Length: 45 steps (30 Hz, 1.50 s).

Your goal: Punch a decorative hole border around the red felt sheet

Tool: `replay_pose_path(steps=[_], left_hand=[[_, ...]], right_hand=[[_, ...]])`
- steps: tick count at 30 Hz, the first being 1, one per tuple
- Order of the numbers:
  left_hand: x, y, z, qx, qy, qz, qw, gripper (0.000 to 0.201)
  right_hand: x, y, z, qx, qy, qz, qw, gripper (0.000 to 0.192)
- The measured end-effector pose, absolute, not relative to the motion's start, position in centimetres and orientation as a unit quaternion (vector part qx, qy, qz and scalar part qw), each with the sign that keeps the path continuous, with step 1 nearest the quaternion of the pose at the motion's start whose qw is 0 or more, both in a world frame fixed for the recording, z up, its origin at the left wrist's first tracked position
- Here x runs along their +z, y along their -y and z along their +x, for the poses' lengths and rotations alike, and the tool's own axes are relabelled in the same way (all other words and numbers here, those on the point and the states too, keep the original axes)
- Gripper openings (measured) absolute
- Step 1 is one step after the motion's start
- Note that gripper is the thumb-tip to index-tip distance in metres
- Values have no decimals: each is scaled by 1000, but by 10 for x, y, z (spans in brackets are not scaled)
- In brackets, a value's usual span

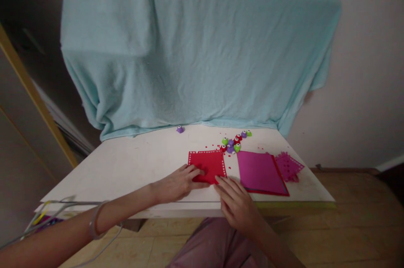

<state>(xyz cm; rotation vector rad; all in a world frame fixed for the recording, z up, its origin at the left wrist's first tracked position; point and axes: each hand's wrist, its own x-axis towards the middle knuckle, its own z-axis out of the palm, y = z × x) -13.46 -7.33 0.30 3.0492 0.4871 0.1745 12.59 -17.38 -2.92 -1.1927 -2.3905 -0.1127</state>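
The left hand covers the near left corner of the red sheet, so that corner's punched edge cannot be seen. The right hand hides the table's near edge beneath it, and both forearms run out of the picture at the bottom. The small punches clustered at the far side are too small to tell their shapes. The teal towel conceals whatever it hangs on, and its top is cut off. Sheets under the magenta stack show only as thin edges.
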Motion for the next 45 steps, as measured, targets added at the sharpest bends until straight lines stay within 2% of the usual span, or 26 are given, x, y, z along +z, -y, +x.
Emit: replay_pose_path(steps=[6, 19, 26, 36, 41, 45], left_hand=[[1, 82, -150, 79, -183, 980, 19, 67], [-3, 90, -181, 137, -206, 962, 116, 57], [8, 95, -199, 113, -251, 948, 158, 64], [3, 91, -216, 87, -228, 956, 165, 61], [6, 89, -208, 104, -214, 959, 153, 52], [9, 92, -198, 96, -217, 965, 111, 53]], right_hand=[[-24, 173, 126, -22, 862, -445, 243, 44], [-32, 172, 129, -18, 873, -437, 214, 57], [-32, 172, 129, -13, 872, -437, 219, 55], [-21, 163, 116, -15, 869, -443, 220, 36], [-10, 152, 90, 4, 893, -405, 197, 43], [-2, 146, 71, 25, 905, -392, 165, 45]])
